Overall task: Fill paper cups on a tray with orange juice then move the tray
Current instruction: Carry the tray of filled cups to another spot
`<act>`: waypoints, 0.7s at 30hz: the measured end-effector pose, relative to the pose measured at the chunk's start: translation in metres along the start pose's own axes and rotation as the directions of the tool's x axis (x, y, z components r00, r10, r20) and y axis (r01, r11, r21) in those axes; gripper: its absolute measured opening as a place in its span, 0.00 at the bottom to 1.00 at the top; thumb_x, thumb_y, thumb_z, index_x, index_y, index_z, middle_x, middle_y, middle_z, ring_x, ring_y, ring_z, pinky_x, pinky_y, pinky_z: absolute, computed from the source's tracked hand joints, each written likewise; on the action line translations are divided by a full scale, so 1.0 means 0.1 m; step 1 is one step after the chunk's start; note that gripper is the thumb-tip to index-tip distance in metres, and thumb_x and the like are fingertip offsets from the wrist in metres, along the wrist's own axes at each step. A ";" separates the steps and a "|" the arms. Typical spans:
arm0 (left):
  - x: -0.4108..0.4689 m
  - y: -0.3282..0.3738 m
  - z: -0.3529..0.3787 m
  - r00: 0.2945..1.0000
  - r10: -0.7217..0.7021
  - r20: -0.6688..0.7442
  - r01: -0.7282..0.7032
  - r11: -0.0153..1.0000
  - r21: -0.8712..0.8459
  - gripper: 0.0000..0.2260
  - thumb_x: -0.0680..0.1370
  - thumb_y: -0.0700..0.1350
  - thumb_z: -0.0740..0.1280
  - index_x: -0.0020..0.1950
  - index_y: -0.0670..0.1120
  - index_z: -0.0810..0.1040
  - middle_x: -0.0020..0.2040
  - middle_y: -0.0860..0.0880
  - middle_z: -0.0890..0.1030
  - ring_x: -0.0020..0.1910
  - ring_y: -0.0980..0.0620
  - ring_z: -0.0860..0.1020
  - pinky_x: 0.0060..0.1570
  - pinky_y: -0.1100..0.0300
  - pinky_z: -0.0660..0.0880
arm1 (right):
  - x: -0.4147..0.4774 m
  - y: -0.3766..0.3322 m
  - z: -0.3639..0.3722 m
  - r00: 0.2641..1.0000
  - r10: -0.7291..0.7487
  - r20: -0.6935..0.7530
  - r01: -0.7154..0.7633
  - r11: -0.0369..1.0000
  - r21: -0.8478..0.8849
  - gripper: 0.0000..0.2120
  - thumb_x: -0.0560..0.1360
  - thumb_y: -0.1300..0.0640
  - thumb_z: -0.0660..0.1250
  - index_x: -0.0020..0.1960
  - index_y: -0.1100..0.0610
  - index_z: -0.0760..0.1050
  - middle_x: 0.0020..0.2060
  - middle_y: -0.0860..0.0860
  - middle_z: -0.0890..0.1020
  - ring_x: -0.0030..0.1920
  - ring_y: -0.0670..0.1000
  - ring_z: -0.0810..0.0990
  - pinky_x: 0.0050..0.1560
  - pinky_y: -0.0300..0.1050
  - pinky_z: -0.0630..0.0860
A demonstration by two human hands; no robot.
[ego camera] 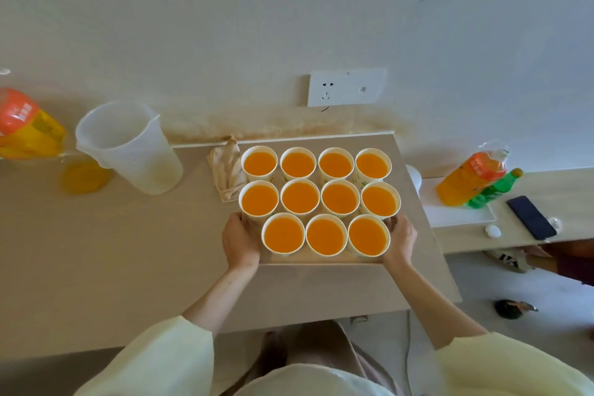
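Observation:
Several white paper cups (300, 197) full of orange juice stand in three rows on a flat wooden tray (308, 258) on the beige table. My left hand (240, 243) grips the tray's left edge, thumb on top beside the front-left cup. My right hand (401, 239) grips the right edge the same way. Most of the tray is hidden under the cups; only its front strip shows. I cannot tell whether the tray is lifted off the table.
An empty translucent plastic jug (128, 146) stands at the left, with an orange juice bottle (27, 125) beyond it. A crumpled brown napkin (225, 170) lies behind the tray. On a lower side shelf to the right are juice and green bottles (475, 180) and a phone (530, 217).

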State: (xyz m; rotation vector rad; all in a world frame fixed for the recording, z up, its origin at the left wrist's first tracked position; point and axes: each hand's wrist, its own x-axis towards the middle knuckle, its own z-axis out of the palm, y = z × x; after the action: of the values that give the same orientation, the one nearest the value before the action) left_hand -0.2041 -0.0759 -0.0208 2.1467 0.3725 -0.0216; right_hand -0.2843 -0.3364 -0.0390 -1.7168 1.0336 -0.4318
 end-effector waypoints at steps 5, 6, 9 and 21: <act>-0.12 0.20 0.32 0.999 0.023 -0.037 -0.023 1.000 0.005 0.09 0.79 0.43 0.62 0.40 0.42 0.71 0.44 0.41 0.80 0.43 0.43 0.77 0.40 0.54 0.69 | 0.30 -0.01 -0.22 0.998 -0.035 0.045 0.037 0.998 -0.055 0.13 0.81 0.59 0.60 0.38 0.60 0.70 0.36 0.58 0.78 0.35 0.51 0.73 0.33 0.39 0.73; -0.13 0.23 0.39 0.999 0.025 -0.041 -0.025 1.000 0.003 0.09 0.79 0.43 0.63 0.40 0.42 0.71 0.44 0.40 0.80 0.43 0.42 0.78 0.40 0.54 0.70 | 0.34 -0.04 -0.26 0.997 -0.039 0.060 0.042 0.998 -0.042 0.12 0.79 0.55 0.60 0.38 0.59 0.71 0.38 0.59 0.79 0.36 0.52 0.73 0.36 0.44 0.74; -0.15 0.28 0.60 0.999 0.021 -0.049 -0.021 1.000 0.008 0.09 0.79 0.43 0.63 0.40 0.42 0.71 0.43 0.41 0.80 0.43 0.42 0.78 0.40 0.52 0.70 | 0.50 -0.09 -0.37 0.993 -0.051 0.109 0.055 0.998 -0.030 0.15 0.77 0.48 0.58 0.43 0.59 0.73 0.39 0.56 0.81 0.39 0.54 0.79 0.41 0.48 0.79; -0.01 0.48 1.21 0.996 0.012 -0.088 -0.015 1.000 -0.023 0.07 0.77 0.43 0.65 0.42 0.40 0.73 0.42 0.43 0.80 0.41 0.45 0.77 0.39 0.53 0.70 | 1.20 -0.12 -0.38 0.992 0.003 0.124 0.000 1.000 -0.023 0.14 0.81 0.55 0.55 0.37 0.54 0.69 0.37 0.57 0.79 0.39 0.56 0.76 0.42 0.51 0.76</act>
State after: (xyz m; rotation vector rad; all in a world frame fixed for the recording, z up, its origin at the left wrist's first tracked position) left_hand -0.1768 -0.1994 -0.0509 2.1316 0.4073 0.0845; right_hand -0.2386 -0.4541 -0.0353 -1.7406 0.9540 -0.3092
